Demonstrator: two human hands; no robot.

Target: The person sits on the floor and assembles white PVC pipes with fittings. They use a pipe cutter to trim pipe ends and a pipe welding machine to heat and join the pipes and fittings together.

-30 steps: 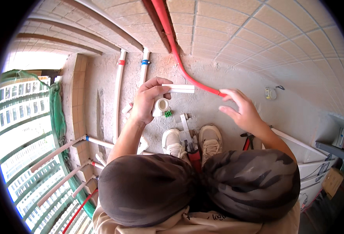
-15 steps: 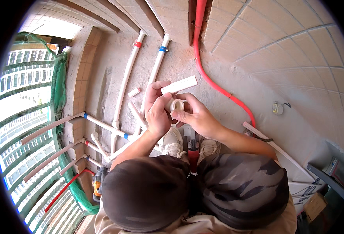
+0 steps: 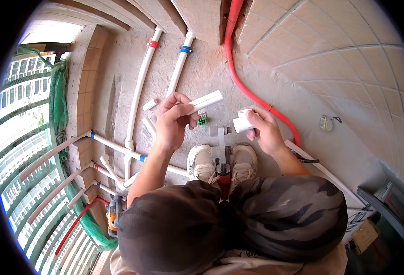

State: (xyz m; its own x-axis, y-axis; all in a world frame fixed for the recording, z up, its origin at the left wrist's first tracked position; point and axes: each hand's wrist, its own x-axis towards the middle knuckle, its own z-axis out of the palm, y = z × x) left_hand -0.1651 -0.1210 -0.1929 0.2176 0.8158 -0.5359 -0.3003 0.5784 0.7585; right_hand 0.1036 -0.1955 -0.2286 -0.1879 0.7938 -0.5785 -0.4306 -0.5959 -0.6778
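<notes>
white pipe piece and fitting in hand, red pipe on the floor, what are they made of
White pipe piece in the left hand: probably plastic, smooth with a slight sheen. White fitting in the right hand: likely plastic too, evenly white and rounded. Red floor pipe: perhaps plastic, smooth-looking, one even colour along its curve.

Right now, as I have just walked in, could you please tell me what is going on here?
A person's left hand holds a short white pipe, and the right hand holds a white fitting. The two pieces are apart. A red-handled tool sits between the person's shoes, and a red pipe curves past beyond the right hand.
</notes>
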